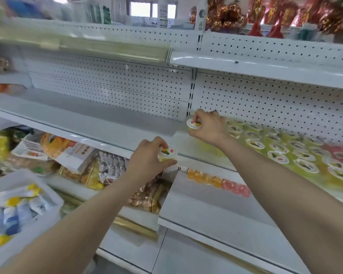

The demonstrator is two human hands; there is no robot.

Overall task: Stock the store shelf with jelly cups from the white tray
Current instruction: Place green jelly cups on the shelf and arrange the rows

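Note:
My right hand (pixel 207 127) grips a yellow jelly cup (pixel 193 124) by its lid and side, at the back of the white shelf (pixel 111 123) near the pegboard. It is at the left end of several rows of jelly cups (pixel 297 153) standing on that shelf. My left hand (pixel 147 159) holds a second jelly cup (pixel 169 153) with a white lid in front of the shelf's front edge. The white tray (pixel 48 191) sits at the lower left with several blue, white and yellow packets in it.
The shelf's left half is bare. Below it lie snack boxes (pixel 71 153) and wrapped sweets (pixel 111 167). A lower shelf (pixel 216 206) carries orange and pink jellies (pixel 218 181) along its back. Red and gold decorations (pixel 265 14) fill the top shelf.

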